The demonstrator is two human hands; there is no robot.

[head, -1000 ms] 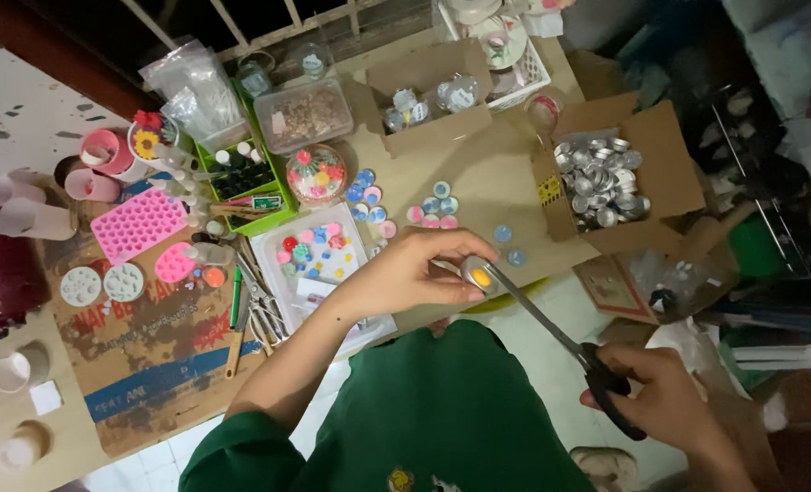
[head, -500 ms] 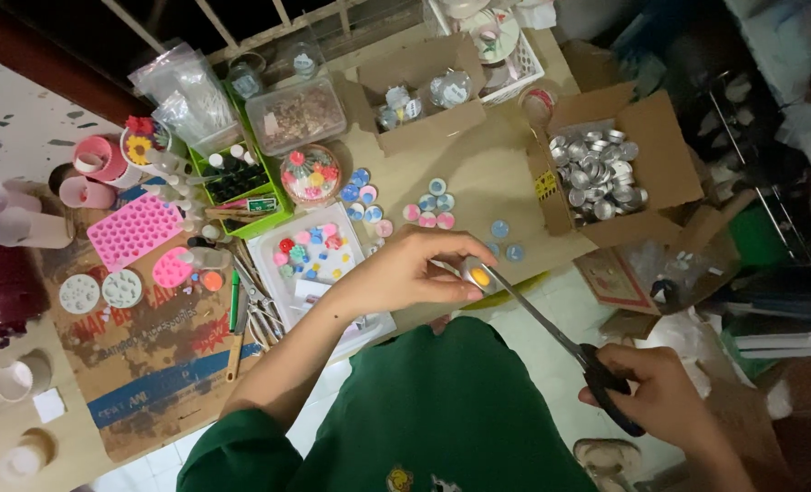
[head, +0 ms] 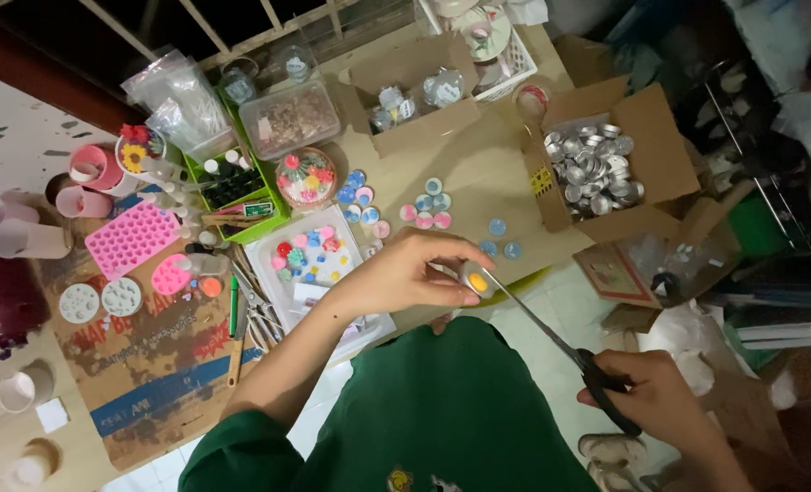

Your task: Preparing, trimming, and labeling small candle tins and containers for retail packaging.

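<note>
Brown carton [head: 647,128] of silver cups sits right; another carton [head: 424,123] behind; clear plastic bag [head: 179,91] left.

Two hands [head: 396,273]; one pair of scissors [head: 551,342]; one pink mould [head: 132,239]; two open cardboard boxes [head: 661,155].

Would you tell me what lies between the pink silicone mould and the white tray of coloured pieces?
In the head view, a green tray of small bottles lies between the pink silicone mould and the white tray.
</note>
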